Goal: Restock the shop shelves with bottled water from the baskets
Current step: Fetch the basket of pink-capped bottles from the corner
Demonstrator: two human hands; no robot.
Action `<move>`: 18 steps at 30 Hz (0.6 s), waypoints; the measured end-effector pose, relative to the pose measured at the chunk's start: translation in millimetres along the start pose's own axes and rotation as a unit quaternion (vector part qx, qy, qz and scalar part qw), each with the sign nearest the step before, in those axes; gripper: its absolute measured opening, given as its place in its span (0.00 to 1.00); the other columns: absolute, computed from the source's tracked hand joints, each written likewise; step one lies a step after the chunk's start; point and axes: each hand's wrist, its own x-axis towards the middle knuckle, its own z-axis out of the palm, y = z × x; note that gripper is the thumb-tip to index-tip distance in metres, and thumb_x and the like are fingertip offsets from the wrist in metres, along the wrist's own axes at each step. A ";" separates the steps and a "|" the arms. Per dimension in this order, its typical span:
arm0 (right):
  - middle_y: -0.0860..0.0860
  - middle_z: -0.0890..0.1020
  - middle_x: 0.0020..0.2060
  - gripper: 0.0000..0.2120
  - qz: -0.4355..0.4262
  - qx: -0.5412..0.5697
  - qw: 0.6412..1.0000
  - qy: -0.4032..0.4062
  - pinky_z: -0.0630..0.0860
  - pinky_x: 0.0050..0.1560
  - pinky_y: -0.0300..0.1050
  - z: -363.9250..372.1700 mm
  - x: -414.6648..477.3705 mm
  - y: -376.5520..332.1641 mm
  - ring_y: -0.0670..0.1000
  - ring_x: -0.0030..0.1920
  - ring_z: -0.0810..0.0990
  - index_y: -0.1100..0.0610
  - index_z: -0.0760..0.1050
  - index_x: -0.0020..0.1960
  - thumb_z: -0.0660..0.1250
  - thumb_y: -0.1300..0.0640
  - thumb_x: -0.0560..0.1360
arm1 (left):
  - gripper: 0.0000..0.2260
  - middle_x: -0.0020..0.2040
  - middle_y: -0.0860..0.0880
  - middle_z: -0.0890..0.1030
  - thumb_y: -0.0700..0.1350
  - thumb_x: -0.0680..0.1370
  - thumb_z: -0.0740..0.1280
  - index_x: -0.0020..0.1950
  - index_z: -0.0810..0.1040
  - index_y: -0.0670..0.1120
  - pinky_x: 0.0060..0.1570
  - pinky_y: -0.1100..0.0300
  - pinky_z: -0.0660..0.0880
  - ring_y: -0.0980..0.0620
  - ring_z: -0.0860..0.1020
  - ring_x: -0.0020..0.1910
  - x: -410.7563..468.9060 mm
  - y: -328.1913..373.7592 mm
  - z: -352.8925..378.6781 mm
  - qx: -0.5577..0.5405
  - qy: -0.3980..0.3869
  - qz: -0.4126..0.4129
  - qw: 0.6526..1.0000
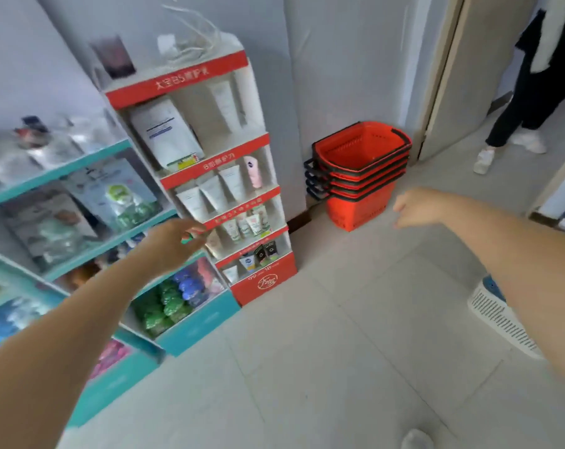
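Tiled floor (339, 367) below, red baskets (360, 163) stacked centre-right; my right hand (417, 207) hangs loose and empty, my left hand (174, 241) is blurred, grip unclear.

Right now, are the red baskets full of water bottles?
No, the top red basket shows only its bare inside.

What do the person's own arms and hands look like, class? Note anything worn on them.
The left arm and right arm are bare to the frame edge: no sleeves show. The left hand and right hand wear no gloves. No watch, bracelet or ring can be made out, though the picture is blurred.
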 end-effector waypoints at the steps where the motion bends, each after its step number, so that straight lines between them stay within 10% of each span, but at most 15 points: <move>1: 0.58 0.79 0.59 0.17 -0.018 -0.014 1.000 -0.002 0.75 0.55 0.41 -3.0 2.6 -36.1 0.56 0.58 0.77 0.64 0.76 0.60 0.64 0.55 0.75 | 0.13 0.59 0.45 0.80 0.44 0.78 0.65 0.62 0.77 0.44 0.59 0.55 0.71 0.46 0.78 0.56 -23.7 -34.7 -12.6 0.005 0.004 -0.025 1.000; 11: 0.53 0.79 0.52 0.17 -0.234 -0.060 0.971 0.000 0.73 0.44 0.42 -28.6 15.3 -391.8 0.54 0.50 0.76 0.59 0.75 0.60 0.68 0.53 0.73 | 0.12 0.57 0.47 0.80 0.45 0.77 0.66 0.59 0.79 0.46 0.55 0.57 0.70 0.47 0.78 0.54 -224.0 -308.3 -98.8 0.020 0.087 -0.243 0.966; 18: 0.54 0.77 0.62 0.23 -0.349 -0.092 0.932 -0.026 0.73 0.56 0.45 -33.3 10.3 -591.0 0.54 0.57 0.77 0.56 0.71 0.67 0.67 0.51 0.74 | 0.09 0.53 0.50 0.79 0.46 0.77 0.65 0.56 0.79 0.49 0.51 0.60 0.69 0.50 0.77 0.51 -313.9 -418.5 -105.9 -0.011 0.132 -0.356 0.925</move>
